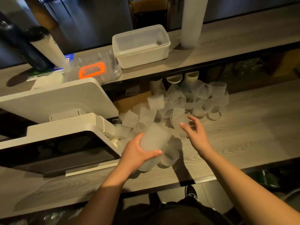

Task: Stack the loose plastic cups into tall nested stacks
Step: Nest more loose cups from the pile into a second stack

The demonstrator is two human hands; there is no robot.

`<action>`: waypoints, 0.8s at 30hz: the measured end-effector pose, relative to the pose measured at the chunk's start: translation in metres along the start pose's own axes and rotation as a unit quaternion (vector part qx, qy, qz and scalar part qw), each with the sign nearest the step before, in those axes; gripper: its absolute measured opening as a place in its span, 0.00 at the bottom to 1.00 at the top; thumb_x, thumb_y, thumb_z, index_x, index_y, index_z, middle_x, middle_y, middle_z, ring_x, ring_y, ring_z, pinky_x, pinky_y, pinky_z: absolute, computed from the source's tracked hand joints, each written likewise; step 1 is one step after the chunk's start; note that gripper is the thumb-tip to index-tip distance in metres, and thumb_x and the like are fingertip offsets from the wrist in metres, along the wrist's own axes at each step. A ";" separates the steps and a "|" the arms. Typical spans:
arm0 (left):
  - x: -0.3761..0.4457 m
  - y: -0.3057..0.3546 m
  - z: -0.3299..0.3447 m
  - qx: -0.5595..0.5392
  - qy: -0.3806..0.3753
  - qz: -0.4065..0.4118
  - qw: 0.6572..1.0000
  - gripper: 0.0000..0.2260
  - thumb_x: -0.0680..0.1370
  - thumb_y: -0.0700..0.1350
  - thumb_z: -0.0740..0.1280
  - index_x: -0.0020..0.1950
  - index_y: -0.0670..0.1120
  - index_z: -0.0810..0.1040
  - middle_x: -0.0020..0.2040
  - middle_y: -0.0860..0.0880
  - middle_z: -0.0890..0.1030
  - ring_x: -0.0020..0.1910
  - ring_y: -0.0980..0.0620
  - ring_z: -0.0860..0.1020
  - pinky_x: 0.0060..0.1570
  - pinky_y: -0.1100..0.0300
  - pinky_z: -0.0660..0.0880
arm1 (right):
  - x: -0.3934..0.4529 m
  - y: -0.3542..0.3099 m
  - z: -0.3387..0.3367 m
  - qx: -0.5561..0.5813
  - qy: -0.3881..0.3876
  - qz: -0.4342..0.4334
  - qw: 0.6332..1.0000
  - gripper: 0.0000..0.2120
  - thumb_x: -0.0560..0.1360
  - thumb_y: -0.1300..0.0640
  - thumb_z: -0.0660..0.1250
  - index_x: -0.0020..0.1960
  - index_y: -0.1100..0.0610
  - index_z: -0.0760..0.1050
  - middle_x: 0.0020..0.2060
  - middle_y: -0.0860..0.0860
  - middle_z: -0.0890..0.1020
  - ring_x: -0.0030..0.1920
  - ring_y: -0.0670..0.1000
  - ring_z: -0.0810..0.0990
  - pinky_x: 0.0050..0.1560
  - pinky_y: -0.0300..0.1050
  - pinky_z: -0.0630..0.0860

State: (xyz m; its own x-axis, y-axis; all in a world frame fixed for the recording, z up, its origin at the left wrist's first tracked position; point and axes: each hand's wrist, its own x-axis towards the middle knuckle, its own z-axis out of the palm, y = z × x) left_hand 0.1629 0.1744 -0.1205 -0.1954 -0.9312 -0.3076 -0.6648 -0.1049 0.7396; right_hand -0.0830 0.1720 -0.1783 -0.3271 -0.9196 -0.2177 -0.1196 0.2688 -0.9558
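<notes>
Several loose translucent ribbed plastic cups lie in a heap on the wooden counter, under the upper shelf. My left hand grips a short nested stack of cups, tilted with its base pointing away from me. My right hand hovers just right of that stack with fingers spread, right next to a loose cup; I cannot tell whether it touches the cup. A tall white nested stack stands upright on the upper shelf at the back right.
A white screen terminal stands at the left, close to my left hand. On the upper shelf sit a white plastic tub, a clear lid with an orange handle and dark bottles. Bare counter stretches to the right.
</notes>
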 end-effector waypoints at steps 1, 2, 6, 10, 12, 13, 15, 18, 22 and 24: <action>0.001 0.000 0.001 0.009 -0.006 0.003 1.000 0.39 0.61 0.63 0.80 0.69 0.56 0.71 0.58 0.59 0.76 0.54 0.58 0.75 0.47 0.62 0.76 | -0.004 -0.012 0.000 0.029 -0.016 -0.008 0.999 0.29 0.71 0.36 0.70 0.69 0.44 0.69 0.61 0.48 0.76 0.61 0.49 0.76 0.55 0.48 0.77; 0.001 0.001 0.001 0.014 -0.013 0.009 1.000 0.40 0.61 0.64 0.80 0.69 0.57 0.70 0.58 0.59 0.76 0.55 0.58 0.75 0.48 0.61 0.76 | -0.008 -0.024 0.001 0.057 -0.033 -0.016 0.998 0.29 0.70 0.34 0.69 0.67 0.44 0.70 0.62 0.47 0.77 0.61 0.49 0.77 0.53 0.46 0.77; 0.001 0.009 0.001 0.019 -0.028 0.034 0.999 0.36 0.61 0.63 0.80 0.64 0.62 0.70 0.57 0.60 0.76 0.55 0.59 0.75 0.47 0.62 0.74 | -0.021 -0.056 0.002 0.086 -0.087 -0.078 0.989 0.25 0.73 0.41 0.71 0.68 0.40 0.70 0.60 0.43 0.77 0.58 0.39 0.77 0.51 0.34 0.76; 0.000 0.017 0.001 0.014 -0.033 0.042 0.998 0.33 0.61 0.62 0.80 0.62 0.63 0.69 0.55 0.61 0.76 0.53 0.60 0.75 0.46 0.62 0.73 | -0.030 -0.061 0.001 0.020 -0.112 -0.094 0.989 0.29 0.69 0.38 0.68 0.69 0.38 0.69 0.60 0.39 0.72 0.59 0.33 0.71 0.52 0.31 0.72; -0.002 0.018 0.000 0.020 -0.035 0.046 0.998 0.33 0.61 0.62 0.80 0.61 0.63 0.69 0.54 0.62 0.76 0.53 0.61 0.75 0.46 0.61 0.74 | -0.033 -0.061 0.001 0.000 -0.116 -0.099 0.988 0.30 0.68 0.38 0.67 0.69 0.40 0.69 0.59 0.40 0.72 0.59 0.37 0.72 0.54 0.36 0.72; -0.002 0.017 0.000 0.024 -0.037 0.048 0.998 0.33 0.61 0.62 0.80 0.61 0.64 0.68 0.54 0.61 0.76 0.53 0.60 0.75 0.46 0.61 0.75 | -0.034 -0.061 0.000 -0.010 -0.119 -0.105 0.987 0.31 0.68 0.37 0.67 0.69 0.40 0.69 0.59 0.41 0.72 0.58 0.37 0.72 0.54 0.38 0.72; -0.003 0.017 0.001 0.030 -0.037 0.050 0.998 0.34 0.61 0.63 0.80 0.62 0.64 0.67 0.55 0.61 0.76 0.53 0.59 0.75 0.48 0.60 0.76 | -0.035 -0.062 -0.001 -0.025 -0.125 -0.114 0.985 0.32 0.66 0.36 0.66 0.69 0.41 0.69 0.59 0.42 0.72 0.57 0.37 0.72 0.56 0.40 0.73; -0.005 0.019 0.003 0.034 -0.030 0.049 0.998 0.35 0.61 0.63 0.80 0.63 0.62 0.68 0.55 0.60 0.76 0.53 0.59 0.75 0.46 0.62 0.74 | -0.037 -0.060 0.002 -0.049 -0.169 -0.107 0.979 0.27 0.69 0.32 0.63 0.66 0.37 0.70 0.62 0.43 0.71 0.63 0.38 0.70 0.65 0.44 0.71; -0.006 0.020 0.006 0.029 -0.022 0.043 0.998 0.35 0.61 0.62 0.80 0.64 0.60 0.69 0.54 0.60 0.76 0.50 0.62 0.75 0.43 0.64 0.72 | -0.043 -0.057 0.013 -0.044 -0.228 -0.085 0.969 0.32 0.70 0.29 0.56 0.71 0.41 0.67 0.67 0.42 0.69 0.69 0.36 0.66 0.68 0.34 0.63; -0.006 0.019 0.007 0.023 -0.014 0.034 0.999 0.36 0.61 0.62 0.80 0.64 0.59 0.69 0.55 0.59 0.76 0.51 0.62 0.75 0.43 0.63 0.73 | -0.041 -0.056 0.015 -0.028 -0.224 -0.074 0.971 0.36 0.71 0.28 0.53 0.73 0.44 0.67 0.69 0.42 0.69 0.70 0.36 0.65 0.68 0.30 0.60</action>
State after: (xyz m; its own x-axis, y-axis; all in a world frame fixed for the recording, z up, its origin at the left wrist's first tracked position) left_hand 0.1465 0.1809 -0.1091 -0.2618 -0.9253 -0.2742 -0.6813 -0.0241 0.7316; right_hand -0.0488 0.1908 -0.1190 0.1371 -0.9785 -0.1542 -0.1885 0.1270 -0.9738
